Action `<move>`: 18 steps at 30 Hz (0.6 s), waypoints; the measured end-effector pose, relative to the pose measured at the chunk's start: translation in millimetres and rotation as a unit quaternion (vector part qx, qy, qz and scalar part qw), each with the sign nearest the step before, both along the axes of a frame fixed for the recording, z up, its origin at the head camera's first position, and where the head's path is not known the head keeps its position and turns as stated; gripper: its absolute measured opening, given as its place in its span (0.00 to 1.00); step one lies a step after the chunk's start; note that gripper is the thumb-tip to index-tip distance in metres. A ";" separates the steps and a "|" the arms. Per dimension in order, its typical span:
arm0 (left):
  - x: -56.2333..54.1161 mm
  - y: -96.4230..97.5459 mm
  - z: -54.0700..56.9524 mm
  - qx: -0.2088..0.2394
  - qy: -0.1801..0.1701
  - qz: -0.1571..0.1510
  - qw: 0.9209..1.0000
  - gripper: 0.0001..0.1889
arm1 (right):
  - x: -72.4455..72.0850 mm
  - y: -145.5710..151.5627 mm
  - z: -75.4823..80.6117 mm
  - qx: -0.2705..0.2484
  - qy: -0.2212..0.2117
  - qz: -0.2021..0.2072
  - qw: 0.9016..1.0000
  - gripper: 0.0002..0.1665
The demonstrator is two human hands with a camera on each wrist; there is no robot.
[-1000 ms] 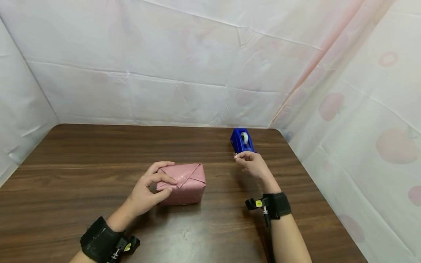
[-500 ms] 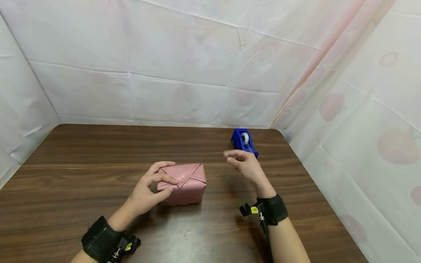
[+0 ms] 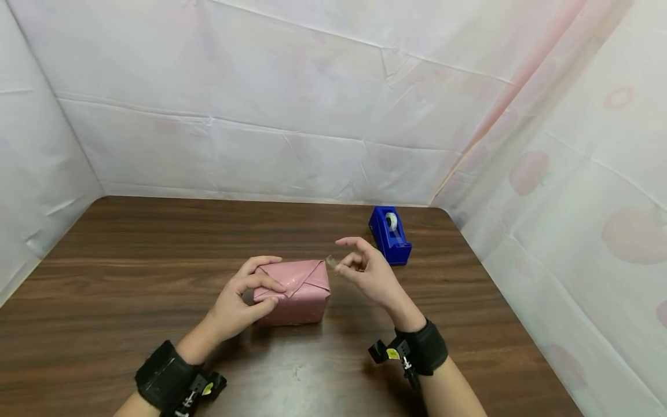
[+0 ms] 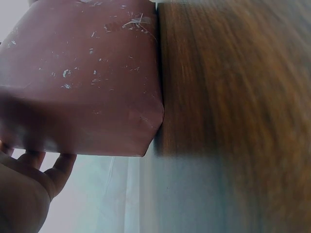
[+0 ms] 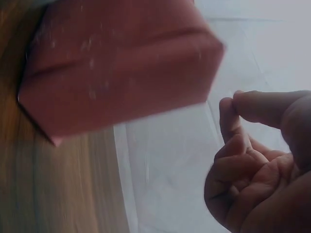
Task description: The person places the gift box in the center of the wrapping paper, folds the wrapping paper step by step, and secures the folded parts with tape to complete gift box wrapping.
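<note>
A box wrapped in pink paper (image 3: 304, 308) sits on the wooden table, its top showing folded, overlapping flaps. My left hand (image 3: 233, 306) holds its left end, fingers over the top and thumb at the near upper edge. Beside the box's upper right corner, my right hand (image 3: 374, 280) pinches a short piece of clear tape (image 3: 330, 262) between thumb and finger. In the left wrist view, small shiny specks dot the pink paper (image 4: 97, 58). The right wrist view shows the pinching hand (image 5: 257, 160) apart from the box (image 5: 121, 82); the tape is hard to make out there.
Behind my right hand stands a blue tape dispenser (image 3: 388, 234) with a white-cored roll. White sheeting with faint pink prints (image 3: 292, 127) encloses the back and sides of the brown wood-grain table (image 3: 156, 243). Each wrist wears a black strap with a small camera.
My right hand has come away from the tape dispenser, moving left and toward the box with the piece of tape. The left hand keeps its hold, and the box has stayed in place.
</note>
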State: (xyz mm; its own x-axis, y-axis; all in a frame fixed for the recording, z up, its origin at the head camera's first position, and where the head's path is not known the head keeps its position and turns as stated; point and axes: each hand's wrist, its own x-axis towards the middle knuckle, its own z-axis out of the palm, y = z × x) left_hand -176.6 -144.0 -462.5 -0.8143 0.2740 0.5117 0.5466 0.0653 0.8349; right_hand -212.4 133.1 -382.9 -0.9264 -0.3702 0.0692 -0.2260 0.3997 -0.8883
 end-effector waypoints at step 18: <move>-6.0 11.7 -0.3 0.012 -0.007 -0.023 1.000 0.16 | 48.6 -42.3 4.2 0.015 0.081 -0.021 0.996 0.16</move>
State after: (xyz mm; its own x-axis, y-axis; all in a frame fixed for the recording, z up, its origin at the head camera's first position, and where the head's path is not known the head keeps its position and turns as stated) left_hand -182.6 -132.3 -462.8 -0.8078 0.2995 0.5078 0.5372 0.0192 0.8432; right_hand -163.8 90.8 -378.6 -0.9188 -0.3357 0.2077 -0.3473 0.4374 -0.8295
